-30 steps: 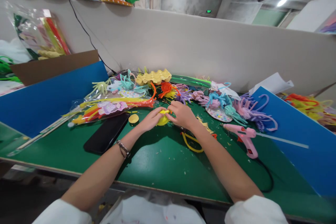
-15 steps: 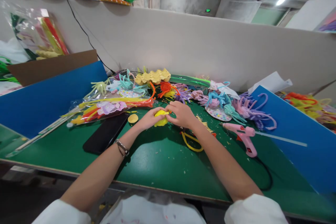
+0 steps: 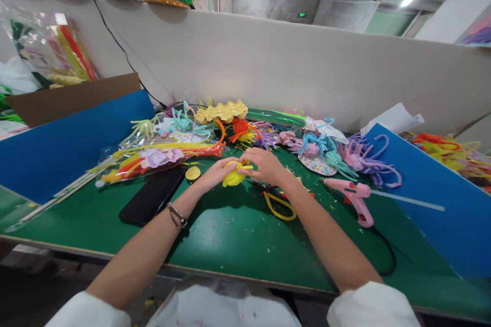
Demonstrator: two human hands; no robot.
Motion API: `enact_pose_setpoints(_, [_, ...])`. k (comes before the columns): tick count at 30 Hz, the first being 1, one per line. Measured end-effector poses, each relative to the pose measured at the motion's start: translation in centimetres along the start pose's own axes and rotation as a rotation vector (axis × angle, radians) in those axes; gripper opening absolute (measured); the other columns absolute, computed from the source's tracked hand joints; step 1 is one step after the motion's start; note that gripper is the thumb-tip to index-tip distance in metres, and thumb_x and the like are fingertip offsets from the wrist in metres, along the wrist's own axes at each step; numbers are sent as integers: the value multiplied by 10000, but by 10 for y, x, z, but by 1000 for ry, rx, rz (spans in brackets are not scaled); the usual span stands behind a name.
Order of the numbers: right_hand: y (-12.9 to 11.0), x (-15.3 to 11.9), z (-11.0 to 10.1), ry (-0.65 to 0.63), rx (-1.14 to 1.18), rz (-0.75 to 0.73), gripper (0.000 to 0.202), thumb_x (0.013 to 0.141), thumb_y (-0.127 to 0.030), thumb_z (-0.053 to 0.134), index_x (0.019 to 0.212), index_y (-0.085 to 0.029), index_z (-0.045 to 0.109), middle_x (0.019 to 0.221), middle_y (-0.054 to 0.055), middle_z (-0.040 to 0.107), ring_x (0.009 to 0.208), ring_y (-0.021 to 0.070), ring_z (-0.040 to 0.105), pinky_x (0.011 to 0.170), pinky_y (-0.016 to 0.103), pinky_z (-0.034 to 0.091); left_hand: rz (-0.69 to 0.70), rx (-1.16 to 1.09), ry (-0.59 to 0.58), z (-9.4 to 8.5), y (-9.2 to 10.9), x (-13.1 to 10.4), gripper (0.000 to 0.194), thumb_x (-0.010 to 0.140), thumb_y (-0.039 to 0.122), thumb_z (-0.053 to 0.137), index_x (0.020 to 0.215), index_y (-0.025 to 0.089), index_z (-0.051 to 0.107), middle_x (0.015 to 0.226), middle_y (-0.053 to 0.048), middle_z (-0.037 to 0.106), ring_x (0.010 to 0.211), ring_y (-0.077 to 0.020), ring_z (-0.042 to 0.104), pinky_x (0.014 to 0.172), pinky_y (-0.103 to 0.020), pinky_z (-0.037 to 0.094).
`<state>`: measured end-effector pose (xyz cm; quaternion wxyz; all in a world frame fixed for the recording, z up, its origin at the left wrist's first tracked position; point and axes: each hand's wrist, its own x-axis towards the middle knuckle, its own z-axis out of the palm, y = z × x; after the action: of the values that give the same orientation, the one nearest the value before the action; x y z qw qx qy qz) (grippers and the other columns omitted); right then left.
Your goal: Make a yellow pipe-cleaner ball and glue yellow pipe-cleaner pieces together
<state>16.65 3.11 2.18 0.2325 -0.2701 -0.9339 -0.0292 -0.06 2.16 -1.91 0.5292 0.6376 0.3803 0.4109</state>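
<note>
Between my two hands, above the middle of the green table, is a small yellow pipe-cleaner piece (image 3: 233, 178), rounded, with a short end poking out to the right. My left hand (image 3: 220, 172) grips it from the left, fingers closed on its side. From the right, my right hand (image 3: 264, 166) pinches its top, thumb and fingers together. Scissors with yellow handles (image 3: 279, 207) lie just below my right hand, their blades partly hidden. A small yellow disc (image 3: 192, 173) rests left of my left hand.
A black phone-like slab (image 3: 153, 196) and a bag of orange and yellow pipe cleaners (image 3: 161, 157) lie to the left. On the right is a pink glue gun (image 3: 355, 196) with its cord. An egg-carton tray (image 3: 222, 111) sits behind. Blue panels (image 3: 76, 145) flank both sides.
The yellow piece has turned slightly in my fingers, and its short end now points out more to the right. My right fingers have shifted a little; both hands still hold it.
</note>
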Motion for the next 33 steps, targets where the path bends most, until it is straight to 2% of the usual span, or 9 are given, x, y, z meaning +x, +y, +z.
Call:
enact_pose_setpoints(5, [1, 0, -2, -41, 54, 16, 357, 845, -438, 385, 803, -146, 586, 786, 73, 627, 746, 161, 545, 647, 241, 370, 4, -24, -26, 1, 0, 0, 457, 619, 540, 535, 837, 139, 531, 713, -18, 595, 645, -150, 552, 593, -239, 413])
enact_pose_setpoints(9, [-1, 1, -4, -61, 98, 58, 325, 850, -400, 391, 806, -149, 594, 814, 80, 649, 763, 169, 564, 654, 248, 375, 1, -25, -61, 3, 2, -2, 447, 653, 526, 468, 893, 149, 481, 694, -22, 598, 637, -179, 577, 593, -277, 434])
enact_pose_setpoints(15, [-3, 3, -8, -65, 212, 144, 236, 824, -335, 462, 791, -145, 598, 792, 62, 643, 715, 142, 555, 644, 224, 367, 60, 96, 17, 3, 9, -5, 333, 629, 413, 510, 850, 164, 499, 756, 8, 545, 681, -141, 519, 629, -240, 396])
enact_pose_setpoints(22, [-3, 4, -11, -139, 183, 223, 168, 794, -274, 513, 730, -137, 586, 660, 22, 597, 586, 109, 485, 556, 202, 299, 157, 275, 34, 4, 12, -6, 288, 635, 365, 513, 838, 163, 499, 722, 17, 519, 627, -119, 467, 589, -223, 386])
enact_pose_setpoints(28, [-1, 3, -11, -215, 162, 240, 105, 780, -208, 529, 724, -133, 579, 692, 26, 604, 622, 107, 492, 562, 192, 292, 278, 457, 90, 7, 9, -4, 153, 626, 217, 521, 774, 178, 521, 767, 3, 528, 726, -146, 492, 702, -259, 399])
enact_pose_setpoints(33, [-1, 2, -13, -268, 123, 235, 130, 799, -194, 499, 704, -141, 571, 684, 22, 590, 617, 106, 466, 543, 200, 245, 356, 561, 118, 10, 7, -3, 100, 683, 217, 511, 769, 174, 536, 832, -30, 527, 814, -166, 504, 775, -276, 392])
